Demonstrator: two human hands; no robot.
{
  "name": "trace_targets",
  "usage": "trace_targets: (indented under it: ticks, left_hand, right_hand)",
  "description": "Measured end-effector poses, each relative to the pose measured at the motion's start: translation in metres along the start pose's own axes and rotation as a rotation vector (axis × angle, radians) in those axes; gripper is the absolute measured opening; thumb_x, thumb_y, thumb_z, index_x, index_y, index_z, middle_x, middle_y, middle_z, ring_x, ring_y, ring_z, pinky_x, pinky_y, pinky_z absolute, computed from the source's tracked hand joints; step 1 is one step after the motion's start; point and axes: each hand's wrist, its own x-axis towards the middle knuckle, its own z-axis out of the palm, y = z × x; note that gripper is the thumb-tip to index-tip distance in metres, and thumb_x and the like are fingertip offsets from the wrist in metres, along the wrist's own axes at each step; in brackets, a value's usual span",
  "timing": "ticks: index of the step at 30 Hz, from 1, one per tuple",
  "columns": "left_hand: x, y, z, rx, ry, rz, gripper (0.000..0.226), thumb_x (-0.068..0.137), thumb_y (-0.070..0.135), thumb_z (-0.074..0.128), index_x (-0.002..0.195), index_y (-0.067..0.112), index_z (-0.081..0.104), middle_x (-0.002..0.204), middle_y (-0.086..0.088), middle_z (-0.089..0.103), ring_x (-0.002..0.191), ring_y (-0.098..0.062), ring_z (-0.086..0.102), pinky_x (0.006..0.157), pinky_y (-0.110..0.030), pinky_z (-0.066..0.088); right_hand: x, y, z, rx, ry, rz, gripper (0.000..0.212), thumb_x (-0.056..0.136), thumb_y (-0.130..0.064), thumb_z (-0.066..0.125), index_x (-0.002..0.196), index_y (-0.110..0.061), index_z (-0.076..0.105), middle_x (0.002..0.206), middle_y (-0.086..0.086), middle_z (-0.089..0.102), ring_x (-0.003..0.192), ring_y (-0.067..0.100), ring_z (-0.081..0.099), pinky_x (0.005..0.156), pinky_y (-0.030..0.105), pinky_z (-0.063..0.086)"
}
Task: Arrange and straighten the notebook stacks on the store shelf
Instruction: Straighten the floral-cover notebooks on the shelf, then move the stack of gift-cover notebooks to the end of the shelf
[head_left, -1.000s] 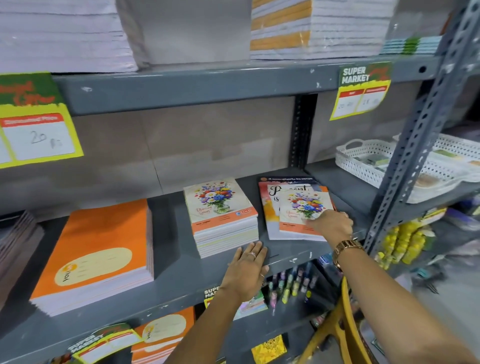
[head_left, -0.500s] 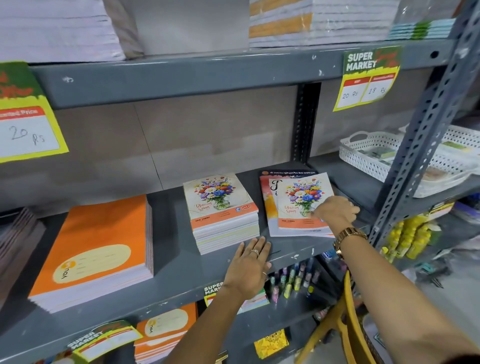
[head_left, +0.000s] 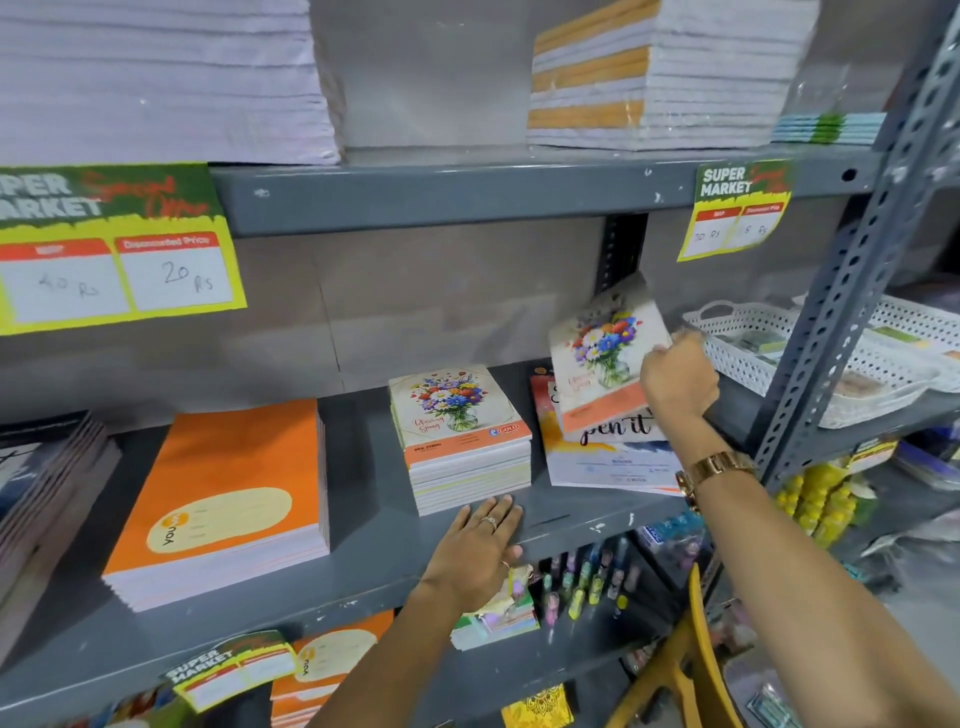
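Observation:
On the grey middle shelf (head_left: 363, 525) stands a stack of flower-cover notebooks (head_left: 460, 436). To its right lies a "pen it" notebook (head_left: 613, 447) on a low pile. My right hand (head_left: 675, 379) grips the right edge of a single flower-cover notebook (head_left: 602, 358) and holds it tilted up off the "pen it" cover. My left hand (head_left: 480, 551) rests flat on the shelf's front edge, fingers apart, just below the flower stack. A thick stack of orange notebooks (head_left: 228, 499) sits further left.
White perforated baskets (head_left: 737, 343) stand on the shelf to the right, behind a slotted upright post (head_left: 852, 280). Tall notebook piles (head_left: 665, 73) fill the shelf above. Price tags (head_left: 737, 208) hang from its edge. Dark books (head_left: 47, 478) lie at far left; pens hang below.
My right hand has lifted the single flower-cover notebook from lying flat on the right pile, uncovering the "pen it" cover. My left hand has stayed put on the shelf edge.

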Motion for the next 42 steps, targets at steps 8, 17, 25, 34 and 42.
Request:
trace_targets:
  ticks: [8, 17, 25, 34, 42]
  left_hand:
    - [-0.044, -0.033, -0.006, -0.003, 0.030, -0.080, 0.053, 0.101, 0.034, 0.022, 0.149, 0.019, 0.006, 0.160, 0.000, 0.002, 0.147, -0.016, -0.001, 0.122, -0.035, 0.000]
    - [-0.061, -0.043, -0.002, -0.012, 0.060, -0.114, 0.051, 0.101, 0.031, 0.020, 0.149, 0.026, 0.004, 0.160, 0.004, -0.001, 0.147, -0.015, -0.004, 0.120, -0.035, -0.006]
    - [-0.060, -0.037, -0.005, -0.033, 0.045, -0.147, 0.052, 0.101, 0.034, 0.022, 0.149, 0.023, 0.008, 0.160, 0.002, 0.002, 0.147, -0.016, -0.002, 0.120, -0.035, -0.004]
    - [-0.020, -0.004, -0.015, -0.120, 0.097, -0.174, 0.047, 0.100, 0.033, 0.027, 0.143, 0.015, 0.027, 0.153, -0.007, 0.030, 0.140, -0.024, 0.027, 0.116, -0.035, 0.022]
    - [0.033, 0.051, -0.023, -0.169, 0.080, -0.165, 0.046, 0.100, 0.031, 0.026, 0.143, 0.012, 0.025, 0.145, -0.012, 0.039, 0.126, -0.033, 0.044, 0.095, -0.044, 0.044]
  right_hand:
    - [-0.033, -0.044, 0.054, 0.214, -0.443, 0.125, 0.031, 0.089, -0.010, 0.049, 0.114, 0.005, 0.059, 0.122, 0.024, 0.061, 0.113, 0.036, 0.057, 0.082, 0.034, 0.044]
    - [-0.081, -0.052, 0.101, 0.018, -0.495, 0.011, 0.030, 0.089, -0.017, 0.055, 0.110, 0.003, 0.061, 0.119, 0.024, 0.063, 0.109, 0.037, 0.060, 0.087, 0.036, 0.049]
    - [-0.081, -0.048, 0.095, -0.262, -0.325, -0.276, 0.035, 0.089, -0.024, 0.059, 0.111, 0.002, 0.059, 0.119, 0.023, 0.060, 0.114, 0.037, 0.052, 0.091, 0.041, 0.047]
    - [-0.032, 0.021, 0.050, -0.332, -0.291, -0.105, 0.028, 0.086, -0.010, 0.057, 0.110, 0.005, 0.060, 0.120, 0.025, 0.060, 0.115, 0.040, 0.052, 0.093, 0.044, 0.049]
    - [-0.004, 0.102, 0.022, -0.402, -0.395, 0.062, 0.037, 0.088, -0.028, 0.056, 0.111, 0.000, 0.060, 0.120, 0.022, 0.057, 0.116, 0.040, 0.050, 0.093, 0.041, 0.047]
